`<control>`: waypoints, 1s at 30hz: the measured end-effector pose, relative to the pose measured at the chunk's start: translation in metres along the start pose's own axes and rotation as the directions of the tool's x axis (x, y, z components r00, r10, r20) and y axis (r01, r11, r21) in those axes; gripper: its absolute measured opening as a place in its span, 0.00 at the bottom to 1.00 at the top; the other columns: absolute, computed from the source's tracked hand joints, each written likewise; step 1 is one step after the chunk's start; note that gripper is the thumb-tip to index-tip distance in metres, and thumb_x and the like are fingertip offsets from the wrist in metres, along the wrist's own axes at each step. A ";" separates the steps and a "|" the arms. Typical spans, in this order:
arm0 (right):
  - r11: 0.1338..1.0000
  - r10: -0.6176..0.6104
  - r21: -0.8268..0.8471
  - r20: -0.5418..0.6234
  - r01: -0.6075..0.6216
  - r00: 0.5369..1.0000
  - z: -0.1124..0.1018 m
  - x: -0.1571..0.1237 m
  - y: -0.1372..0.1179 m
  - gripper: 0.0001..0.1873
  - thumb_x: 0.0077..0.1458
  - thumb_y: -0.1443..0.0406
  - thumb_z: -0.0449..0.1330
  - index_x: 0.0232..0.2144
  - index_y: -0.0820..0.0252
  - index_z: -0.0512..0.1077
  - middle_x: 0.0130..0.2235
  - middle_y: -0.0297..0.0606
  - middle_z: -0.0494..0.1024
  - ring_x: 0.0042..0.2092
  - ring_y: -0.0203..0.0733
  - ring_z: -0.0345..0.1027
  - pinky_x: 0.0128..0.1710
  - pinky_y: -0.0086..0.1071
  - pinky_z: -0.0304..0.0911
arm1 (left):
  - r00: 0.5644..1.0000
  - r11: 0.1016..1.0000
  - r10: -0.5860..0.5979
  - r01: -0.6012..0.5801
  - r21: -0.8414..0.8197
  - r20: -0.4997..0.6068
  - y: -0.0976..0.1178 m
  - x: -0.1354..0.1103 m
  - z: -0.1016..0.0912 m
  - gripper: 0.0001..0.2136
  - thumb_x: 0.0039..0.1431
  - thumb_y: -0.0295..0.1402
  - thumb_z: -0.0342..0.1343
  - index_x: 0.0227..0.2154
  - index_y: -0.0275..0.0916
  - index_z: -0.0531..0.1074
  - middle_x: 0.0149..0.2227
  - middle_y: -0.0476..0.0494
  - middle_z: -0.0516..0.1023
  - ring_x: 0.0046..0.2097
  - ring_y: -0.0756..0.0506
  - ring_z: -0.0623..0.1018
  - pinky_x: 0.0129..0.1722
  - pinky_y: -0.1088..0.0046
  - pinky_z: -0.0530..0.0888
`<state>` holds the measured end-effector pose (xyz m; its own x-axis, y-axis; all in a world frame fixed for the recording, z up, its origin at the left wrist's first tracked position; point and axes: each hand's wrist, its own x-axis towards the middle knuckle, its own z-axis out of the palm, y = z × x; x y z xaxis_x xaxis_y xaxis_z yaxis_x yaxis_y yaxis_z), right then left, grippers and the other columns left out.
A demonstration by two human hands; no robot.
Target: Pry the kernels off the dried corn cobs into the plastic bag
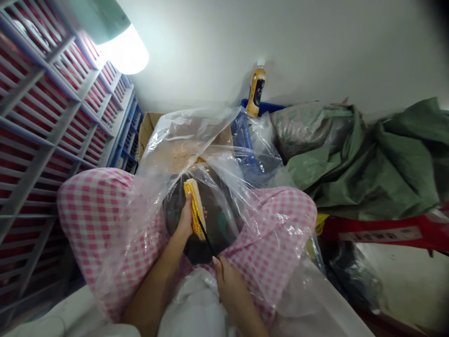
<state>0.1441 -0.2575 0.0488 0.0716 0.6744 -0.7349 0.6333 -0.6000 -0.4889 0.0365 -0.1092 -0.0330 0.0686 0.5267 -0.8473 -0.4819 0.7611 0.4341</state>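
My left hand [185, 213] is wrapped round a corn cob [196, 208], tilted upright between my knees. Yellow kernels cover its left side, while a pale strip on the right is bare of kernels. In my right hand [226, 276] is a thin black rod-like tool [206, 235], its far end against the lower part of the cob. The tool's tip is too small to make out. Under both hands a clear plastic sheet [224, 168] is spread over my lap and a cardboard box [146, 128]. Some loose kernels [200, 160] lie beyond the cob.
Slatted plastic crates [52, 107] stack up on the left, below a bright lamp [128, 51]. A yellow drink bottle [256, 89] stands by a blue basket [245, 135] at the wall. To the right are a full sack [308, 126], green cloth [379, 164] and a red bag [379, 231].
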 end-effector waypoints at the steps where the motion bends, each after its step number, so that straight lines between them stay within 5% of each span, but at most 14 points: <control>1: 1.000 0.003 -0.015 -0.019 -0.003 1.000 0.003 0.003 -0.003 0.17 0.66 0.61 0.39 0.33 0.59 0.65 0.26 0.36 0.70 0.27 0.38 0.66 0.27 0.27 0.56 | 0.999 0.999 -0.033 0.033 0.016 -0.006 -0.002 -0.002 0.002 0.28 0.59 0.55 0.43 0.33 0.33 0.74 0.18 0.42 0.74 0.18 0.46 0.75 0.17 0.72 0.73; 8: 0.947 0.079 0.315 -0.033 -0.065 0.996 0.014 -0.007 0.001 0.21 0.65 0.54 0.37 0.31 0.57 0.62 0.21 0.28 0.62 0.19 0.32 0.57 0.18 0.24 0.53 | 0.998 0.989 0.049 -0.055 -0.135 -0.048 0.011 0.001 -0.003 0.32 0.63 0.54 0.30 0.31 0.36 0.74 0.19 0.43 0.75 0.19 0.47 0.74 0.17 0.74 0.72; 16: 0.980 0.110 0.163 0.041 -0.116 0.993 -0.005 -0.019 0.011 0.21 0.64 0.54 0.40 0.31 0.57 0.66 0.24 0.32 0.68 0.21 0.32 0.60 0.21 0.24 0.57 | 0.998 0.991 0.062 -0.064 -0.120 -0.017 0.014 0.005 -0.006 0.29 0.62 0.53 0.35 0.34 0.34 0.74 0.18 0.44 0.74 0.19 0.46 0.75 0.15 0.74 0.71; 30: 0.971 0.109 0.209 0.060 -0.119 0.992 -0.002 -0.016 0.021 0.22 0.64 0.53 0.39 0.30 0.58 0.65 0.24 0.32 0.67 0.19 0.31 0.58 0.18 0.24 0.55 | 1.000 0.995 0.003 -0.001 -0.104 0.015 0.010 0.003 -0.002 0.29 0.62 0.53 0.38 0.38 0.32 0.74 0.21 0.42 0.77 0.19 0.46 0.75 0.17 0.72 0.74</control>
<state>0.1579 -0.2803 0.0515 0.0935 0.5780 -0.8107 0.4455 -0.7525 -0.4851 0.0299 -0.1011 -0.0319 0.0803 0.5342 -0.8415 -0.5703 0.7170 0.4007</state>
